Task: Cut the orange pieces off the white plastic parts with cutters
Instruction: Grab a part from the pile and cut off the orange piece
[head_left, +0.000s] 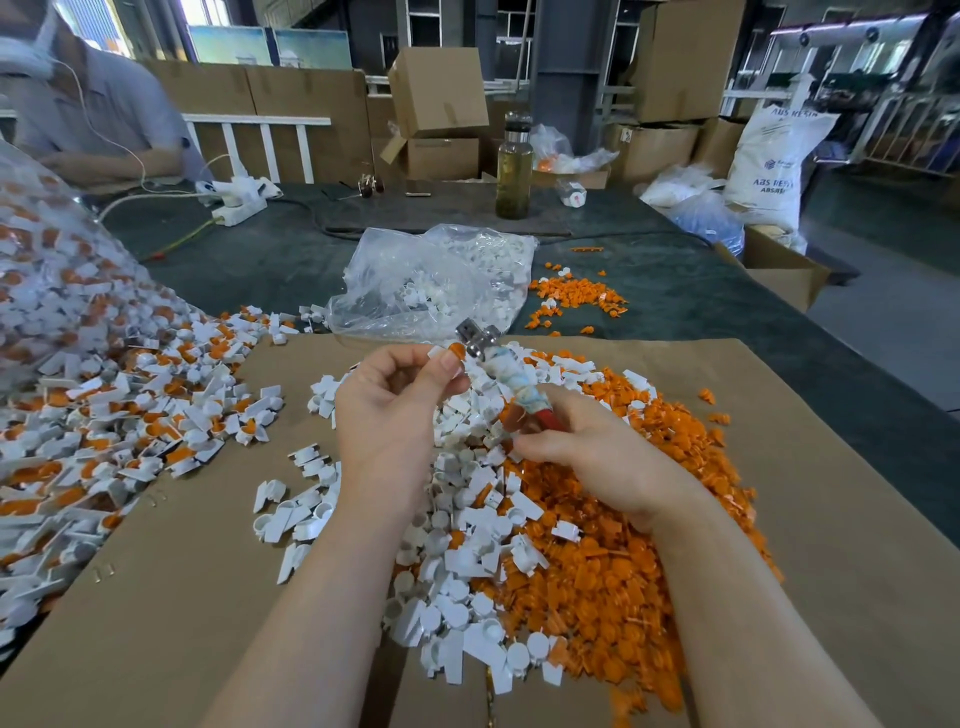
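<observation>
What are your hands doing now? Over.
Left hand pinches a white part with orange on it. Right hand grips cutters, head at the part. Loose pieces heaped below, nothing blocking.

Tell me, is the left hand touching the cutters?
Apart. The head view shows the left hand pinching a white part, with a gap to the cutters.
</observation>
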